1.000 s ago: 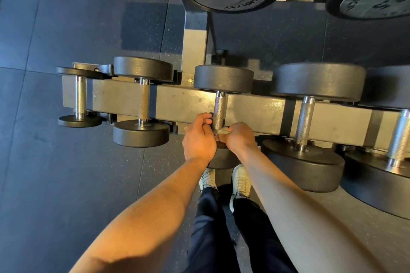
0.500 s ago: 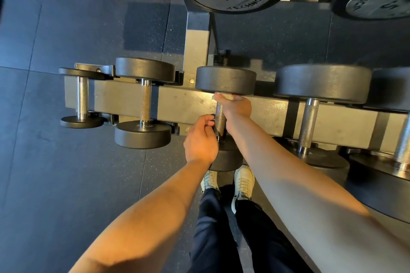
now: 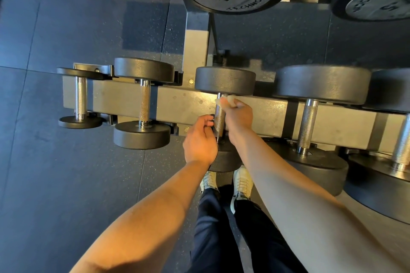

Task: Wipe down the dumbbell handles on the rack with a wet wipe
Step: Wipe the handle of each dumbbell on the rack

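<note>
- Wipe (image 3: 228, 100): small, pale, bunched; pinched in the right hand (image 3: 238, 115) against the far end of one handle.
- Handle (image 3: 219, 122): knurled steel, between black round heads.
- Rack (image 3: 182, 108): grey rail, dumbbells laid crosswise.

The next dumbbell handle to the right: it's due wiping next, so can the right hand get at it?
Probably yes: that handle lies bare beside the right hand, which holds the wipe, with nothing between them.

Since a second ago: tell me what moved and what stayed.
The right hand slid the wet wipe along the handle from its near end to its far end. The left hand stayed beside the near end; the dumbbells did not move.
</note>
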Tool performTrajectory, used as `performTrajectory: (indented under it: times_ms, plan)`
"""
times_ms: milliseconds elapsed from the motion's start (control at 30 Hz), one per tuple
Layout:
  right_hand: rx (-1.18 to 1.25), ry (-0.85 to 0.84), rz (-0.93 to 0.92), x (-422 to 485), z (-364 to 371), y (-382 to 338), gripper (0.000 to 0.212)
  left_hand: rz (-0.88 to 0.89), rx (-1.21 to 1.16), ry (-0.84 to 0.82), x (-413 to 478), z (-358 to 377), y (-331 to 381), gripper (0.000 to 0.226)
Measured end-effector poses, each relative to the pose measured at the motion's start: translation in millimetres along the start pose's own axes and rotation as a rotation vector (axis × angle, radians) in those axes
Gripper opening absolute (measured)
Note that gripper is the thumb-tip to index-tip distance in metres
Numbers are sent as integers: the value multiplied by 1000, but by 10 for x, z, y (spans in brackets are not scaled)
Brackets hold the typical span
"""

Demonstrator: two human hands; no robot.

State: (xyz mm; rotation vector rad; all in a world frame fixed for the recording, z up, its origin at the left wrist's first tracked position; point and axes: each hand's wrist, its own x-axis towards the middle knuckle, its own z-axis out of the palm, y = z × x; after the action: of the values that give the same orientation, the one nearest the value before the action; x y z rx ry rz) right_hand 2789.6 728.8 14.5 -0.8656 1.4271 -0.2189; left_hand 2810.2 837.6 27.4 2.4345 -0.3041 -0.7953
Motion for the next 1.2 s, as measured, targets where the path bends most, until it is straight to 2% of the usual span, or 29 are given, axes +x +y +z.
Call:
performTrajectory:
  times_ms: [67, 200, 400, 500, 633, 767, 900, 1000, 1100, 1200]
  plan:
    - [-87, -46, -35, -32, 20, 92, 9, 10, -1, -1, -2, 1, -12, 35]
    - [-315, -25, -70, -66, 16, 247, 24, 14, -15, 11, -16, -7, -7, 34]
    - [-716, -42, -68, -81, -83, 324, 21, 7, -97, 39, -23, -4, -5, 32]
    - [-890, -10, -136, -147, -116, 378, 22, 6, -121, 42, -21, 0, -12, 31]
    - [-1044, 8, -182, -293, -189, 440, 33, 34, -75, 37, -22, 10, -27, 29]
    - [-1124, 7, -264, -422, -267, 370, 22, 106, 38, -23, -15, 7, -52, 22]
    - [-1013, -19, -417, -543, -295, 450, 28, 221, 34, -140, -56, -87, -51, 28]
    - [-827, -83, -521, -549, -264, 573, 10, 149, -155, -241, 12, -179, -59, 17]
    - [-590, -70, -467, -541, -182, 541, 36, 109, -254, -167, 200, -233, -36, 11]
    - [-455, 52, -431, -538, -136, 517, 43, 58, -355, -106, 381, -188, 53, 13]
